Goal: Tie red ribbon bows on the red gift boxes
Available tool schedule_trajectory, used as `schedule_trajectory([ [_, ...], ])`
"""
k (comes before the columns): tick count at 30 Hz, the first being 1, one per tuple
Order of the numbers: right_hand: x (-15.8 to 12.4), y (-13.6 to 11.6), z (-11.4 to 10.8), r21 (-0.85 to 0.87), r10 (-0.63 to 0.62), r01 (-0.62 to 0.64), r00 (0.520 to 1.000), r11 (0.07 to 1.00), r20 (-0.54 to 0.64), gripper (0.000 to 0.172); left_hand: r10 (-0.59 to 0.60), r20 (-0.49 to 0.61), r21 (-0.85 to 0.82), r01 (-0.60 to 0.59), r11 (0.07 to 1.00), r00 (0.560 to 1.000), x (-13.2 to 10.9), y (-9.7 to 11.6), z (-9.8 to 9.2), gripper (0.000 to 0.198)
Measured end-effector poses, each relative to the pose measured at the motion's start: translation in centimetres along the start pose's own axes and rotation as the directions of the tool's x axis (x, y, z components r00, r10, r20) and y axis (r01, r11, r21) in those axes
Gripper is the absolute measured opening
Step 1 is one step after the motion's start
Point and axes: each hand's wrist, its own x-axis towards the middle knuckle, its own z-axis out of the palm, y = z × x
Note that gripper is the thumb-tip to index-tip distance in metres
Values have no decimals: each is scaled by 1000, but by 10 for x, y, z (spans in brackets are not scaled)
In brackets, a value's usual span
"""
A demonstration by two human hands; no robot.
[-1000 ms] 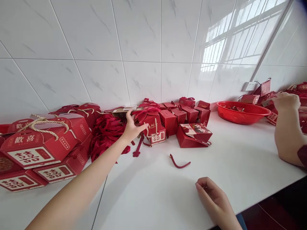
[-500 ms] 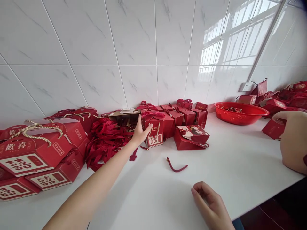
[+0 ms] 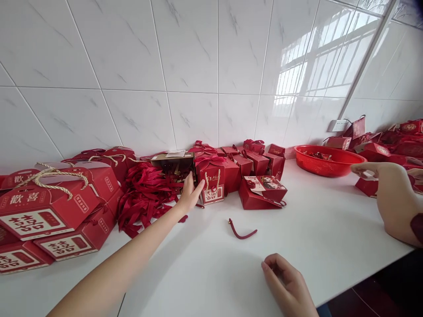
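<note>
My left hand [image 3: 190, 194] reaches forward over the table, its thumb and fingers apart. It is beside an upright red gift box [image 3: 213, 182] with a gold rope handle and in front of an open carton [image 3: 173, 164]. Some of the fingertips are hidden from me. Near the table's front edge, my right hand [image 3: 289, 284] rests with curled fingers, and nothing shows in them. A short dark red cord [image 3: 240, 234] with a small gold bead lies curved between my hands. Another red box [image 3: 262, 193] lies tilted behind that cord.
Large red boxes [image 3: 62, 207] with rope handles are stacked at left, beside a heap of red ribbons [image 3: 142, 193]. Small red boxes line the tiled wall. A red plastic basket [image 3: 327, 169] stands at right, near a co-worker's hand [image 3: 376, 171] and more red boxes.
My left hand has drawn back slightly, lower beside the upright box. My right hand stays nearly still. The co-worker's hand has moved left towards the red basket, and the view has shifted a little.
</note>
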Motion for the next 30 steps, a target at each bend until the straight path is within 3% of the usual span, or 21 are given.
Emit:
schedule_trajectory([
  [5, 1, 2, -1, -33, -16, 16, 1000, 999, 5, 33, -199, 187, 291, 139, 947, 962, -68, -28, -33, 67],
  [8, 0, 4, 0, -61, -31, 32, 999, 998, 11, 33, -248, 297, 386, 122, 914, 922, -100, -35, -49, 67],
  [10, -1, 3, 2, -58, -25, 24, 1000, 998, -17, 33, -218, 334, 458, 45, 888, 917, -109, -36, -58, 67],
  [13, -2, 1, 5, -51, -8, 6, 999, 999, -46, 34, -51, 255, 657, -134, 742, 966, -105, -39, -73, 61],
  [15, -4, -1, 7, -53, 0, -3, 999, 999, -47, 34, 57, 160, 764, -160, 625, 985, -98, -43, -85, 51],
  [17, -5, -2, 8, -43, 14, -17, 998, 999, -63, 34, 76, 118, 799, -140, 584, 990, -94, -49, -97, 39],
  [24, -7, -5, 10, -46, 51, -55, 995, 997, -88, 33, -12, 169, 694, -110, 712, 985, -93, -73, -117, 25],
  [30, -7, -7, 8, -80, 67, -73, 995, 994, -80, 34, -52, 94, 439, 6, 899, 994, -93, -69, -116, 20],
])
